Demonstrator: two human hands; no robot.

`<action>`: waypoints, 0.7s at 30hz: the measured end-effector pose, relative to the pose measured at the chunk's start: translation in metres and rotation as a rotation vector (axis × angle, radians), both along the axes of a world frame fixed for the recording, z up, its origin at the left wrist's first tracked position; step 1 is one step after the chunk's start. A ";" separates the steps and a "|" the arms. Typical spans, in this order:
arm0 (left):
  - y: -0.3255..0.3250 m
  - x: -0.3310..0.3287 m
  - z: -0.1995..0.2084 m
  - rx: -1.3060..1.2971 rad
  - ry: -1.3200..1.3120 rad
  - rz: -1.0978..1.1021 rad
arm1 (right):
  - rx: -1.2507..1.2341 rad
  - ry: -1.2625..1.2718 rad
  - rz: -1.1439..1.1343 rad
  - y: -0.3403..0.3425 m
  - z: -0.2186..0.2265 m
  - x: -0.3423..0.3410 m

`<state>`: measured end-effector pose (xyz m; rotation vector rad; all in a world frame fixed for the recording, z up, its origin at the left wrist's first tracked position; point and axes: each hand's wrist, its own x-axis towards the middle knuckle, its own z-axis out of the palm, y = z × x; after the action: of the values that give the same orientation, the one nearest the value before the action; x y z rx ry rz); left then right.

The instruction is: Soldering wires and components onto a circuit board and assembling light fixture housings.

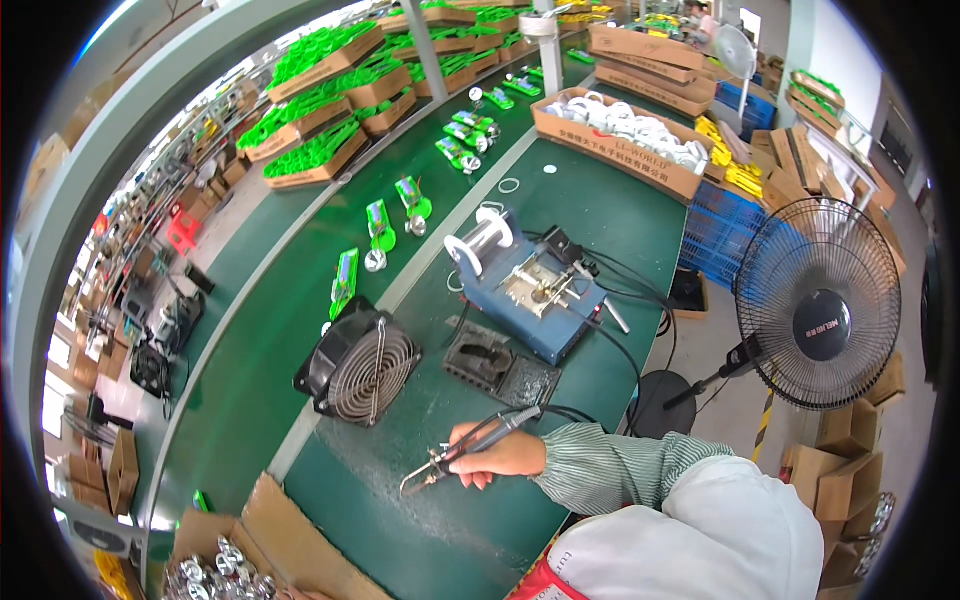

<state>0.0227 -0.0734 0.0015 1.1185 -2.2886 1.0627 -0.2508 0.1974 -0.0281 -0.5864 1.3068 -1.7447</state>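
- Right hand (508, 455): fingers curled around a soldering iron (497, 434), in front of the blue machine (560, 338).
- Left hand (306, 594): mostly out of view, grip unclear; at a cardboard box (300, 543), well left of the machine.
- Dark tray (480, 368): just before the machine.
- Small fan (370, 370): left of it.

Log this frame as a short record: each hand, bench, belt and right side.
Right hand: gripping a soldering iron, tip toward lower left
Left hand: only a sliver visible, by the box of metal parts; grip unclear
Bench: small fan, dark tray, blue machine
Belt: green units
Right side: standing fan
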 end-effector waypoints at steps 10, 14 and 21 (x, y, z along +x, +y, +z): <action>-0.045 0.021 -0.040 0.389 0.087 0.211 | 0.028 -0.010 -0.100 -0.022 0.022 0.004; -0.050 0.014 -0.041 0.393 0.177 0.149 | 0.004 0.001 -0.094 -0.047 0.027 0.007; -0.047 0.024 -0.041 0.424 0.253 0.145 | -0.041 0.026 -0.086 -0.071 0.026 0.017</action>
<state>0.0468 -0.1209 -0.0395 1.5026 -2.3076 0.4499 -0.2339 0.1266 -0.0025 -0.5856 1.3340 -1.8435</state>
